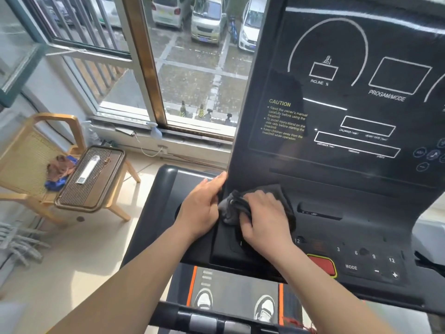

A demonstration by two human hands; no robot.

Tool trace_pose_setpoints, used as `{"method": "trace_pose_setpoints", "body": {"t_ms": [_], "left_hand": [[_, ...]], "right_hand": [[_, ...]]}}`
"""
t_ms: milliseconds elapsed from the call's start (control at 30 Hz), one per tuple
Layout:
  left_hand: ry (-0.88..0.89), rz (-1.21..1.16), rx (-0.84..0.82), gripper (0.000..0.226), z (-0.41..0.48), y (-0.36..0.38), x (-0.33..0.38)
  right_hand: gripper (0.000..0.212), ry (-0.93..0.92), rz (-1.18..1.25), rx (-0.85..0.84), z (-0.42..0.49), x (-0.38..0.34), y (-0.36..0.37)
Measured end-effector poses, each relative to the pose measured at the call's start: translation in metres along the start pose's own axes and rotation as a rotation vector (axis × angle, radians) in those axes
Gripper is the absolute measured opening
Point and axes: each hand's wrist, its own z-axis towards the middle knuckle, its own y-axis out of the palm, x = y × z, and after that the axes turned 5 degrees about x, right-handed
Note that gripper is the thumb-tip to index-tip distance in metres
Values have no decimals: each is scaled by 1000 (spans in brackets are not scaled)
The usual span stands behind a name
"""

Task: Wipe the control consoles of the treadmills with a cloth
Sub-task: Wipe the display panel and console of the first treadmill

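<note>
Left of centre: left hand flat and open-palmed, holding nothing, fingertips braced on the left edge of the console where the upright display panel meets the lower deck.

Centre: cloth, dark grey, bunched under the right hand, lying on the lower left part of the console just below the display panel. Right hand closed down on the cloth, fingers curled over its top; a loose fold sticking out toward the upper right, another wad toward the left hand.

Handling, judged: soft, light, limp; no fixed shape, not fragile, likely to slide easily on smooth plastic. Best held as a wad under the palm, loose corners tucked in to avoid snagging on the buttons.

Orientation: crumpled, so no true pointing end; longest spread running from lower left to upper right of the frame, roughly across the console.

Right: display panel and number buttons uncovered by the cloth; red stop button near the right wrist.
</note>
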Motion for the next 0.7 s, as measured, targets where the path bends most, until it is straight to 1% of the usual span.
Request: {"method": "trace_pose_setpoints", "body": {"t_ms": [67, 133, 300, 433, 500, 567, 600, 633, 700], "left_hand": [[-10, 0, -12, 80, -2, -1, 0], [-12, -1, -17, 81, -2, -2, 0], [22, 28, 10, 83, -2, 3, -2], [38, 49, 24, 80, 0, 5, -9], [51, 49, 28, 80, 1, 6, -9], [46, 46, 30, 80, 0, 7, -8], [44, 48, 30, 81, 0, 7, -8], [43, 51, 30, 81, 0, 7, -8], [44, 56, 31, 83, 1, 6, -8]], "right_hand": [[31, 37, -19, 41, 6, -3, 1], [30, 32, -8, 45, 6, -5, 1], [22, 52, 86, -126, -13, -4, -13], [27, -56, 110, -227, -43, -8, -18], [28, -99, 114, -238, -45, -1, -19], [26, -140, 59, -209, -45, 2, -17], [25, -150, 16, -168, -44, 3, -13], [25, -142, -22, -114, -41, 3, -7], [27, -70, -68, 2, -29, 5, 3]]}}
